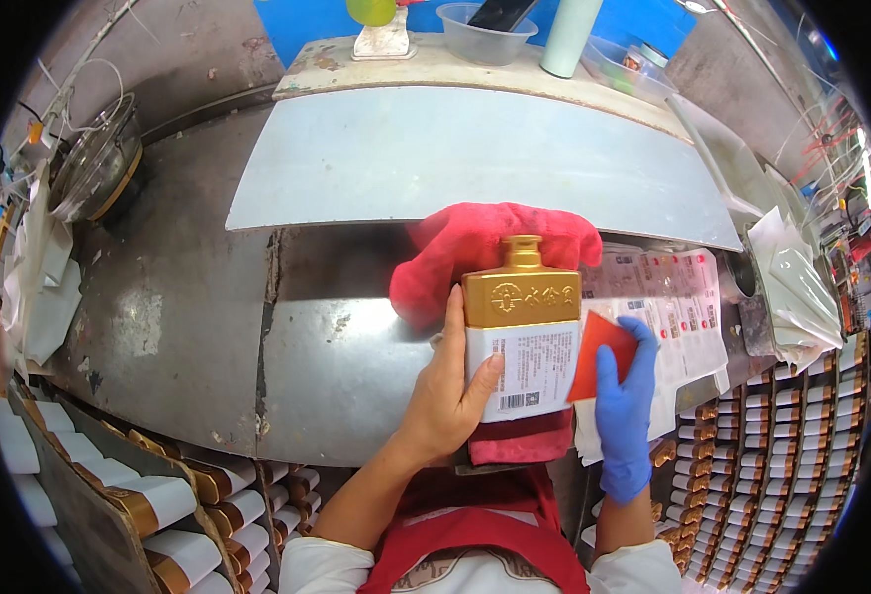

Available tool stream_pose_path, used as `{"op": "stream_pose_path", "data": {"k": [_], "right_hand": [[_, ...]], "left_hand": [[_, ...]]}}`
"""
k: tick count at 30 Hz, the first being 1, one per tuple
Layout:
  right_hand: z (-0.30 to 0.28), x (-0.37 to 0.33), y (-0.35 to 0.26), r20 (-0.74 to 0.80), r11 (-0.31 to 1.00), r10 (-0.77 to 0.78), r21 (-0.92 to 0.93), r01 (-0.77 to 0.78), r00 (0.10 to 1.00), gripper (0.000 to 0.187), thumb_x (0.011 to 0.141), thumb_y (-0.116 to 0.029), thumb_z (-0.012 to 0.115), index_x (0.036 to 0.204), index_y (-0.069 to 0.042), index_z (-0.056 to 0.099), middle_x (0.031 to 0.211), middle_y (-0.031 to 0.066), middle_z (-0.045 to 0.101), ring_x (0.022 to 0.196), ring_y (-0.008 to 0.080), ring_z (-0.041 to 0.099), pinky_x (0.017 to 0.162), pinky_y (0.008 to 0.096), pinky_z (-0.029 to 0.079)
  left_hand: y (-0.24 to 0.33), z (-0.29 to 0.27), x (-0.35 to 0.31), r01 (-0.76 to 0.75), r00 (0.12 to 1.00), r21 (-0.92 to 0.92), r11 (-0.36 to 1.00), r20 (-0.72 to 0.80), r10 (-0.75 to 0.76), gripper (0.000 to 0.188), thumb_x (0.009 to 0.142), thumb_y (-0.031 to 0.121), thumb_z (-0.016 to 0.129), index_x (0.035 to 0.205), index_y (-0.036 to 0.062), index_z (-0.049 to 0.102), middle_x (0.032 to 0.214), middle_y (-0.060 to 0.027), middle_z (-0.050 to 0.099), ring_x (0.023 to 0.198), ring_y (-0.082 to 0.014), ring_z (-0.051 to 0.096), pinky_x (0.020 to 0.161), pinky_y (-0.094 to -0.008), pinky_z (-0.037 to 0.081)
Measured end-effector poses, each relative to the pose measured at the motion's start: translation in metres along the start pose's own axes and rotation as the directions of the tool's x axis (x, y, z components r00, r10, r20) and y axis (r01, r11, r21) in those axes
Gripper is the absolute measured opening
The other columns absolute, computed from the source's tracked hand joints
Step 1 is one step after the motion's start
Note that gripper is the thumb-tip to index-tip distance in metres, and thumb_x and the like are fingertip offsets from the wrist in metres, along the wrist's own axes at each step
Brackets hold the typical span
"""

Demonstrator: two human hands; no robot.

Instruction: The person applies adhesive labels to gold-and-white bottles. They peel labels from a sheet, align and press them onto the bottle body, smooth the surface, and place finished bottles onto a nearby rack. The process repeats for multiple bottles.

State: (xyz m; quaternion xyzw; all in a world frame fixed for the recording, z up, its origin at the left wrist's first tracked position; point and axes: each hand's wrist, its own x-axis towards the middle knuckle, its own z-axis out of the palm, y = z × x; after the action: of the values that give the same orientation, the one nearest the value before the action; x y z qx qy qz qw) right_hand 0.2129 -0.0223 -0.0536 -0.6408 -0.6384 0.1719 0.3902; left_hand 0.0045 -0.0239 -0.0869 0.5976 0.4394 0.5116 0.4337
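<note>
My bare left hand (pixel 447 381) grips a flat bottle (pixel 523 297) by its left edge, thumb across the front. The bottle stands upright, with a gold neck and shoulder above a white body that carries a printed label (pixel 530 371). In a blue glove, my right hand (pixel 622 396) pinches a flat red-orange card-like piece (pixel 594 348) close to the bottle's right edge. Whether the piece touches the bottle I cannot tell. A red cloth (pixel 495 226) is bunched behind the bottle, and more red cloth (pixel 523 441) lies under its base.
Sheets of printed labels (pixel 668 307) lie right of my gloved hand. Racks of similar gold-and-white bottles (pixel 752 465) stand at lower right and lower left (pixel 163 503). A pale board (pixel 475 158) spans the metal bench's far side; behind it are a plastic bowl (pixel 485 38) and a green cylinder (pixel 570 40).
</note>
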Motion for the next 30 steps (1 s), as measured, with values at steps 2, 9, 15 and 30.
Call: {"op": "stream_pose_path", "data": {"k": [2, 9, 15, 30], "right_hand": [[0.002, 0.018, 0.006, -0.071, 0.999, 0.021, 0.03, -0.019, 0.997, 0.041, 0.089, -0.003, 0.057, 0.128, 0.0, 0.044, 0.119, 0.0142, 0.052, 0.105, 0.0222, 0.053, 0.095, 0.0334, 0.043], [0.006, 0.03, -0.033, 0.137, 0.716, -0.694, 0.025, 0.697, 0.707, 0.037, 0.065, 0.005, 0.071, 0.095, -0.015, 0.068, 0.091, 0.0027, 0.068, 0.08, 0.0221, 0.06, 0.073, 0.0348, 0.045], [-0.02, -0.019, -0.014, 0.472, 0.709, -0.675, 0.199, 0.677, 0.567, 0.034, 0.062, -0.005, 0.076, 0.091, -0.022, 0.071, 0.088, -0.0014, 0.069, 0.069, 0.0173, 0.061, 0.062, 0.0306, 0.048], [-0.013, -0.02, -0.029, 0.549, 0.73, -0.64, 0.213, 0.65, 0.538, 0.034, 0.061, -0.009, 0.078, 0.093, -0.018, 0.072, 0.091, 0.003, 0.069, 0.073, 0.0178, 0.065, 0.066, 0.031, 0.049]], "left_hand": [[-0.003, -0.001, -0.001, 0.03, 1.0, -0.027, 0.999, 0.005, -0.03, 0.073, 0.097, 0.022, 0.049, 0.148, -0.0043, 0.004, 0.135, -0.0288, 0.043, 0.122, -0.0353, 0.048, 0.103, -0.0361, 0.035], [-0.007, -0.009, -0.001, 0.084, 0.995, -0.186, 0.979, 0.075, -0.071, 0.069, 0.098, 0.015, 0.045, 0.15, -0.0007, 0.003, 0.153, -0.0181, 0.022, 0.138, -0.0242, 0.028, 0.111, -0.0319, 0.023], [-0.008, -0.012, -0.002, 0.121, 0.988, -0.245, 0.962, 0.125, -0.093, 0.066, 0.1, 0.018, 0.043, 0.151, 0.0008, 0.004, 0.155, -0.0154, 0.018, 0.141, -0.0233, 0.022, 0.113, -0.0322, 0.019], [-0.018, -0.022, -0.019, 0.199, 0.977, -0.356, 0.913, 0.144, -0.156, 0.063, 0.102, 0.029, 0.039, 0.149, -0.0035, 0.012, 0.15, -0.0165, 0.028, 0.133, -0.0218, 0.036, 0.109, -0.0343, 0.029]]}}
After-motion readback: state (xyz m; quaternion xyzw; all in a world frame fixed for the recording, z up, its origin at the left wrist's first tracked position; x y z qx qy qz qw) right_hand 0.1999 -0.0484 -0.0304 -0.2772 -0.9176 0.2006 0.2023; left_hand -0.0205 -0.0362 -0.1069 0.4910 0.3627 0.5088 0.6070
